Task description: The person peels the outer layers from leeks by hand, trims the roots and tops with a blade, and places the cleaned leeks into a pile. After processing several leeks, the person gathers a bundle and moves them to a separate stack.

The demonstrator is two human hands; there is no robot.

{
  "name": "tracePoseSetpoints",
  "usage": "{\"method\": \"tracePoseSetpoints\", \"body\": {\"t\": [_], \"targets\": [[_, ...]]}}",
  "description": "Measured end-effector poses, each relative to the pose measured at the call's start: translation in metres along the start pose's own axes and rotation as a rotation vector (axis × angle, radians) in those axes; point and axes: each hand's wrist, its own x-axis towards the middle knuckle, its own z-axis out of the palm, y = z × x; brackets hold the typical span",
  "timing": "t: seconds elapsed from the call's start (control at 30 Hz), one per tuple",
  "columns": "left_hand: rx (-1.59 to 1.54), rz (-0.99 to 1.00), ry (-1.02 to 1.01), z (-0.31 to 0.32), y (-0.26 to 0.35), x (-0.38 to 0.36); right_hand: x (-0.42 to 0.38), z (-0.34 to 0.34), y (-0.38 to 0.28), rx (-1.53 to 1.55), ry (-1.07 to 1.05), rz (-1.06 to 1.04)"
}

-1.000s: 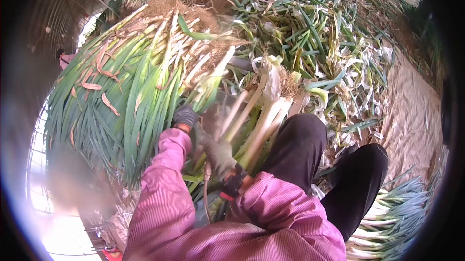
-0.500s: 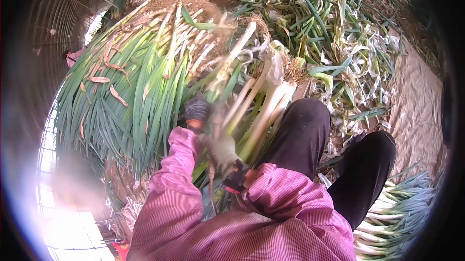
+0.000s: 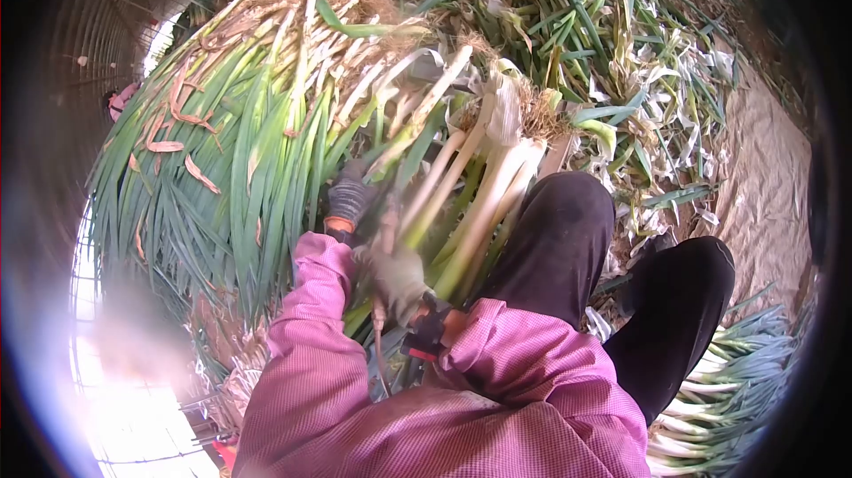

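Note:
My left hand (image 3: 351, 195), in a grey striped glove, is closed round the lower part of a green onion (image 3: 435, 103) whose white root end points up and right. My right hand (image 3: 399, 279), in a pale glove and slightly blurred, is closed round a thin brown tool (image 3: 388, 228); a cord (image 3: 382, 349) hangs below it. Thick white leek-like stalks (image 3: 499, 178) lie slanted just right of both hands, roots up. Left of my left hand spreads a large pile of green onions (image 3: 257, 141) with long green leaves.
Loose leaves and peelings (image 3: 612, 61) are heaped at the upper right, beside a brown sheet (image 3: 765, 203). My knees (image 3: 568, 221) are right of the stalks. Cleaned onions (image 3: 710, 398) lie at the lower right. Part of a person in pink (image 3: 122, 102) shows at the far left.
The view has shifted slightly, moving the onion pile left in the picture. Both my hands appear a little further left. Each remains closed.

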Motion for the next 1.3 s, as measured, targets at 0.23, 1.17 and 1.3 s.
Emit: {"method": "tracePoseSetpoints", "body": {"t": [0.23, 1.17, 1.3], "targets": [[0.2, 0.005, -0.034, -0.001, 0.005, -0.012, -0.007, 0.005, -0.007, -0.029, -0.016, -0.032], [0.268, 0.064, 0.066, 0.02, 0.003, 0.019, 0.026, 0.004, -0.007, 0.16, 0.12, -0.013], [0.02, -0.121, 0.109, 0.018, 0.014, 0.008, -0.001, 0.0, -0.01, 0.13, 0.085, -0.108]]}}
